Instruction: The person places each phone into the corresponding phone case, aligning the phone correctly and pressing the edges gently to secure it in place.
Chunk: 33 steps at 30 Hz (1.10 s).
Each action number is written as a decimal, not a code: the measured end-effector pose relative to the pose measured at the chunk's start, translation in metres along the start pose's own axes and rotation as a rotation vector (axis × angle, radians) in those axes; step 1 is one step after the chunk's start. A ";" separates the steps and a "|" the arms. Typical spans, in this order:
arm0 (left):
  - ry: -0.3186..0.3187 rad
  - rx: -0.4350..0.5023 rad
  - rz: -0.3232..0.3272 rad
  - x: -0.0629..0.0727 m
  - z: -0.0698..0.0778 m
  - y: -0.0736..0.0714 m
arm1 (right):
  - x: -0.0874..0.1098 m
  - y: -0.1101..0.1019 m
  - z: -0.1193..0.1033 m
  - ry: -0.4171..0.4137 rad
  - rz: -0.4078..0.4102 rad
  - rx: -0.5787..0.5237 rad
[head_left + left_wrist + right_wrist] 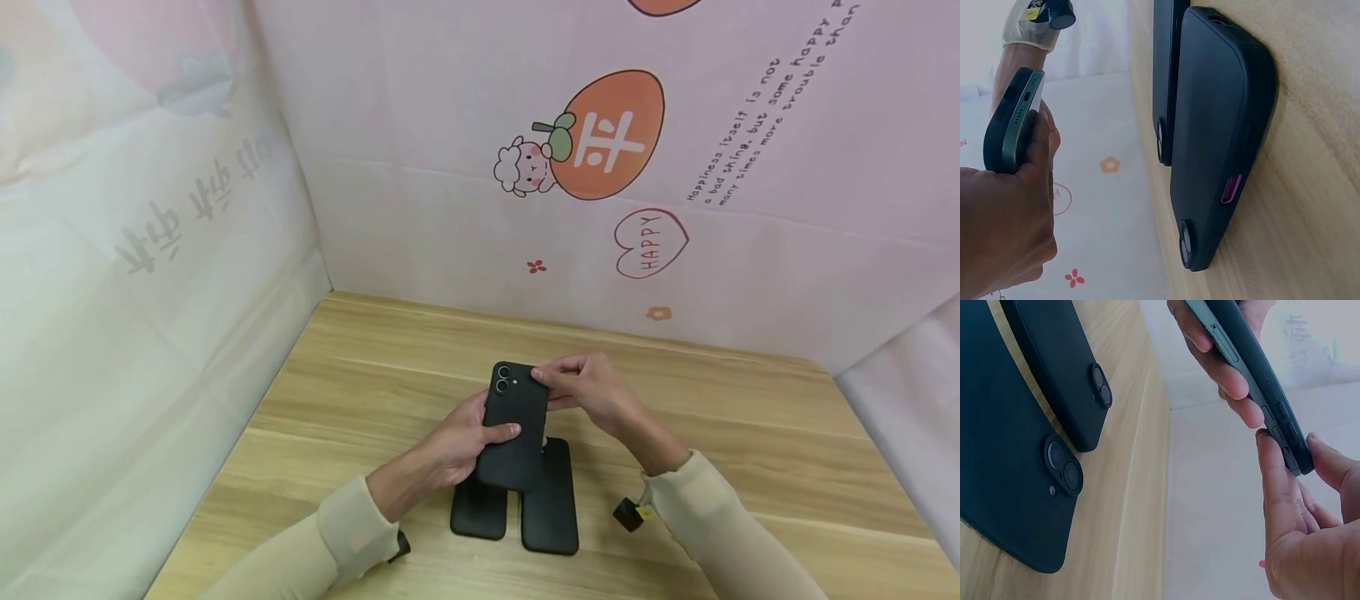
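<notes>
My left hand holds a green-edged phone with a black phone case over its back. Its thumb lies across the case, and the other fingers are on the far side. At the camera-end corner, my right hand pinches the case and phone between thumb and fingers. In the right wrist view, the phone's green side stands out beside the case along the edge. Below, two black cased phones lie side by side on the table, camera ends away from me; the held phone partly covers them.
The wooden table meets a printed cloth backdrop at its far edge, with a pale cloth at the left. Small black wrist cameras are worn on both sleeves.
</notes>
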State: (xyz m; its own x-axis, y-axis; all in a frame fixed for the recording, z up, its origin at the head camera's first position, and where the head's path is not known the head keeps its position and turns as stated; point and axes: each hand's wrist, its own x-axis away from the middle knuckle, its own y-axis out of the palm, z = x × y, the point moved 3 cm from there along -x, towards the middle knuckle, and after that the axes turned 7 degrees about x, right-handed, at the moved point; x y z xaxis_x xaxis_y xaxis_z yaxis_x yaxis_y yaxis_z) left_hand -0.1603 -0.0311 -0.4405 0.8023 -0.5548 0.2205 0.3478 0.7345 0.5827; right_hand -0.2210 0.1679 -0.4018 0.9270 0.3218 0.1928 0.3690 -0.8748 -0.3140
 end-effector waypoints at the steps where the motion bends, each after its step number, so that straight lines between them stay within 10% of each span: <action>1: 0.001 0.001 -0.003 0.000 0.000 0.000 | 0.000 0.000 0.000 -0.005 0.001 -0.001; 17: 0.005 0.009 -0.030 0.000 0.000 0.002 | 0.003 0.002 0.001 -0.060 0.003 -0.044; 33: 0.066 -0.252 0.037 -0.001 0.008 -0.010 | 0.018 0.000 -0.006 -0.062 0.045 0.079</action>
State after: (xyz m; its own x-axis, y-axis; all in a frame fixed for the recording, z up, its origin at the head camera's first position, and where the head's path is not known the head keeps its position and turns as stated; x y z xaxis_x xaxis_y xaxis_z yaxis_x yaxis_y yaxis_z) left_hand -0.1683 -0.0415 -0.4405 0.8438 -0.5050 0.1818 0.4207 0.8326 0.3603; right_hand -0.2049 0.1712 -0.3928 0.9443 0.3065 0.1198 0.3286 -0.8586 -0.3936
